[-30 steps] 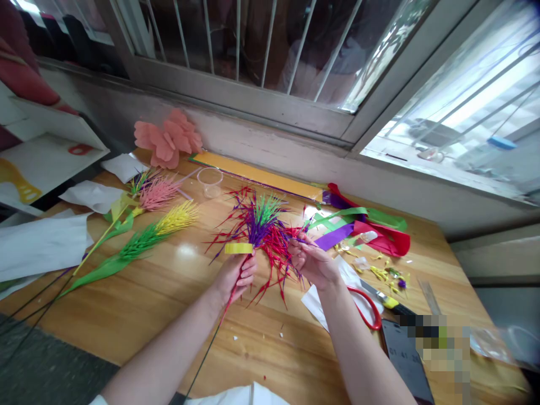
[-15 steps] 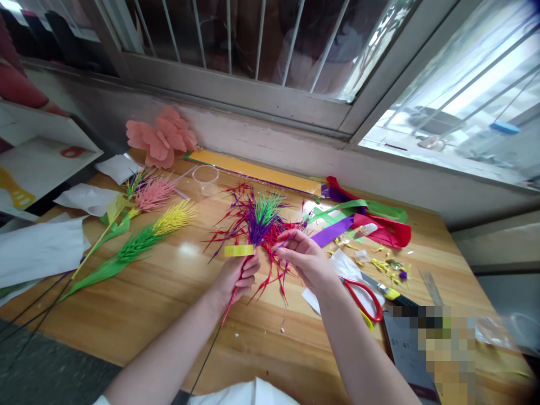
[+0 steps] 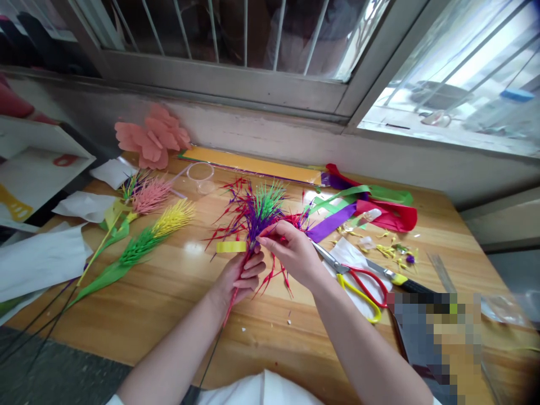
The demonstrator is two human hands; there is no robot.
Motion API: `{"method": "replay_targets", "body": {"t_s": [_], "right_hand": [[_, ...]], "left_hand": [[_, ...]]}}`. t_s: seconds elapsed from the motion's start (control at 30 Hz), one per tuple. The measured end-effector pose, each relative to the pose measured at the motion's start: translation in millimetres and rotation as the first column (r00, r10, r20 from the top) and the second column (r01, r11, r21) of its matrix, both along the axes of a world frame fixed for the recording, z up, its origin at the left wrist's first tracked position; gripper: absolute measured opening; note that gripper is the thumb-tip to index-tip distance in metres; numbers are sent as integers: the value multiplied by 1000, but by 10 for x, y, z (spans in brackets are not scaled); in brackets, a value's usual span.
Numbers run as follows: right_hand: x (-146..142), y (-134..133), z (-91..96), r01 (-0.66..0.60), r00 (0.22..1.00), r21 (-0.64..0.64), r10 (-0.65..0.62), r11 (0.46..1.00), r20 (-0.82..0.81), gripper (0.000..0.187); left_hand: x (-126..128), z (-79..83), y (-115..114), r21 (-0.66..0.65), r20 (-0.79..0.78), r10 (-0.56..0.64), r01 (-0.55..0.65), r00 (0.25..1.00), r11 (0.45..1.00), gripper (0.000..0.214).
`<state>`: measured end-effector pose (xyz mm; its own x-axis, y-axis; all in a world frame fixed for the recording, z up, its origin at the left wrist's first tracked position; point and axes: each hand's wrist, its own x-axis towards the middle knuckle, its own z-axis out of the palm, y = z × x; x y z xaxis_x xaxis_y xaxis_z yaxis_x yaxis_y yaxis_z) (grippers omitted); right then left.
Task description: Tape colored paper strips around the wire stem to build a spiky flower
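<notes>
My left hand [image 3: 242,275] is closed around the red-wrapped stem [image 3: 230,310] of an artificial wheat ear [image 3: 269,201], green at the tip with purple spikes below. A yellow roll of tape [image 3: 230,247] hangs at the stem, just above my left fingers. My right hand [image 3: 293,253] pinches at the base of the purple spikes, touching the ear. The thin purple spike between its fingertips is mostly hidden. Loose red and purple spikes [image 3: 235,209] lie spread on the table behind and around both hands.
Finished green-and-yellow [image 3: 141,244] and pink wheat ears [image 3: 152,194] lie at left. Red-and-yellow scissors [image 3: 358,281], a utility knife [image 3: 400,279] and coloured strips [image 3: 337,222] are at right. A paper flower [image 3: 152,138] stands by the wall.
My right hand has moved left, bringing its fingertips from beside the ear to the base of the purple spikes. My left hand keeps its hold on the stem. The view has shifted slightly.
</notes>
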<state>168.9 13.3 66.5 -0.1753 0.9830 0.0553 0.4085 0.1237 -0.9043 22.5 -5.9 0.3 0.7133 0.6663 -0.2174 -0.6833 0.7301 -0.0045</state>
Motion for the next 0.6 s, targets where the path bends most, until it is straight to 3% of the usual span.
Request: {"method": "replay_targets", "body": {"t_s": [0.33,0.6], "right_hand": [[-38,1,-39,15,1000,17,-15,1000,-22,8],[-56,-9,-23,18,996,100,-26,995,87,6]], "left_hand": [[-18,31,-22,-13,3,3,-3,1000,1000,11],[-22,46,-20,-69,105,39,-32,994,997,7]]}}
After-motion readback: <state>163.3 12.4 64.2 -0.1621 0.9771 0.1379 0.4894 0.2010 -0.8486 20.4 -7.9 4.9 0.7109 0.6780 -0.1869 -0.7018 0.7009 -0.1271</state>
